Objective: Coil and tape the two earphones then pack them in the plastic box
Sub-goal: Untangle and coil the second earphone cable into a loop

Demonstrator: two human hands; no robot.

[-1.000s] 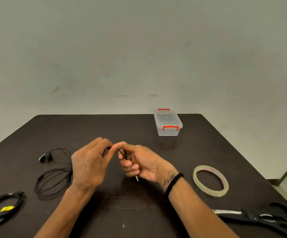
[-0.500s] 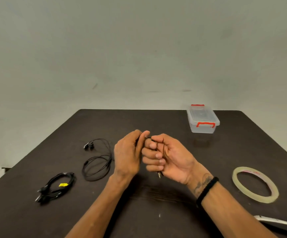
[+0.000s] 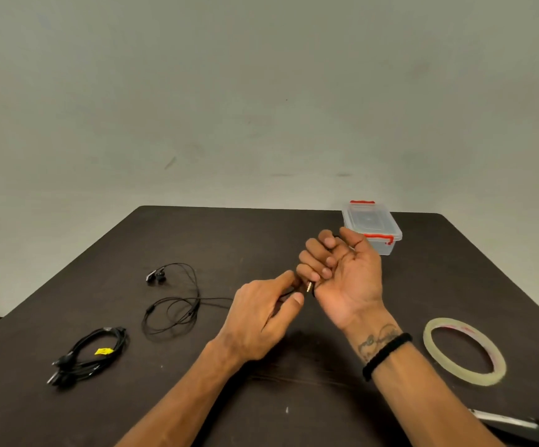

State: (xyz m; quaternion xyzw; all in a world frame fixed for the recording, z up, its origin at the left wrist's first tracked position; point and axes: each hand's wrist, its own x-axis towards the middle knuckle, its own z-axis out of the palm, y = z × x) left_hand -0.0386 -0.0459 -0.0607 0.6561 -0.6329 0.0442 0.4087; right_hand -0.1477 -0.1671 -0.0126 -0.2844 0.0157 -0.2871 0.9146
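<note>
A loose black earphone (image 3: 177, 304) lies on the dark table (image 3: 229, 240) at centre left, its buds at the far end. Its cord runs right to my hands. My right hand (image 3: 345, 275) is raised palm up with fingers curled round the cord's plug end; the jack tip shows below the fingers. My left hand (image 3: 261, 314) pinches the cord just left of it. A second black earphone (image 3: 90, 353), bundled with a yellow tag, lies at the near left. The clear plastic box (image 3: 372, 225) with red clips stands shut at the far right.
A ring of clear tape (image 3: 464, 351) lies flat at the right, next to my right forearm. The blades of a pair of scissors (image 3: 506, 425) show at the bottom right corner. A pale wall rises behind the table's far edge.
My right hand has turned palm up and lifted toward the box, the cord wrapped in its fingers. My left hand has dropped lower, drawing the cord. The view has shifted left.
</note>
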